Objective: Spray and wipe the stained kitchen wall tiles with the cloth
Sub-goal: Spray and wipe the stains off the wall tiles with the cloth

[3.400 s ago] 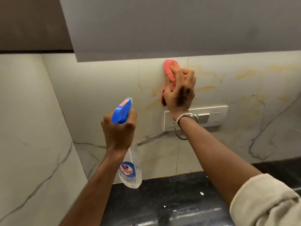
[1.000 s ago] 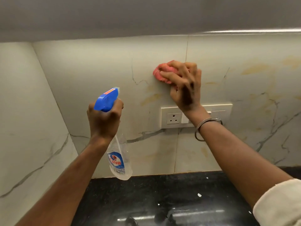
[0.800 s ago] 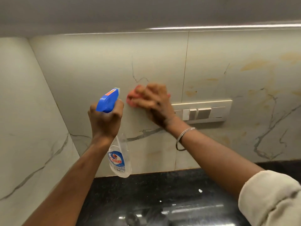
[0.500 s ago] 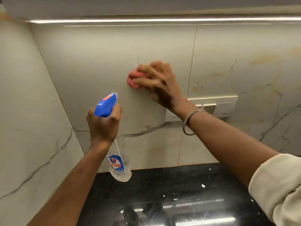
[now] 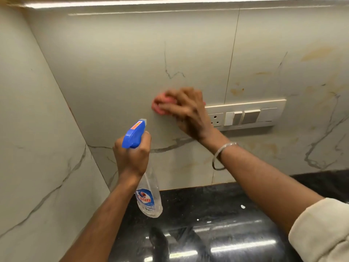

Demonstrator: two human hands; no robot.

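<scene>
My right hand (image 5: pixel 188 112) presses a bunched pink cloth (image 5: pixel 160 105) flat against the marbled wall tiles (image 5: pixel 117 69), just left of the switch plate. Most of the cloth is hidden under my fingers, and the hand is blurred. My left hand (image 5: pixel 132 156) grips a clear spray bottle (image 5: pixel 148 195) with a blue trigger head (image 5: pixel 134 135), held in front of the wall below and left of the cloth. Yellow-brown stains (image 5: pixel 237 91) mark the tile to the right of the vertical joint, above the switches.
A white switch and socket plate (image 5: pixel 249 115) sits on the wall right of my right hand. A glossy black countertop (image 5: pixel 217 233) runs below. A side wall (image 5: pixel 28 148) closes the corner on the left. A lit strip (image 5: pixel 170 1) runs along the top under the cabinet.
My right hand with the cloth has moved from the tile joint leftward, then up and back down beside the socket. The left hand with the bottle has held roughly still. The view has tilted.
</scene>
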